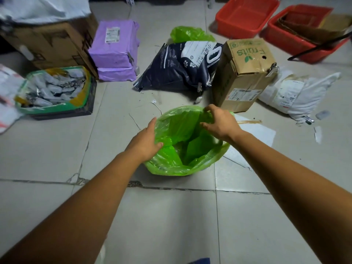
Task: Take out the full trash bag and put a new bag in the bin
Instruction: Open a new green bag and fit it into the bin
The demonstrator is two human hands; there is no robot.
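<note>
A green plastic bag [182, 155] lines a round bin on the tiled floor, its rim folded over the bin's edge so the bin itself is hidden. My left hand [147, 141] grips the bag's left rim, thumb inside the opening. On the far right rim my right hand [219, 122] pinches the plastic with bent fingers. The bag's inside looks empty and creased. A second green bag [188, 34] lies crumpled farther back, behind a dark pet-litter sack.
Beyond the bin stand a dark pet-litter sack [181, 67], a "Fruits" cardboard box [243, 73], purple parcels [115, 50], a white parcel [297, 94] and two red tubs [245, 14]. A green-lined crate of packets [55, 90] sits left. Paper scraps lie right of the bin.
</note>
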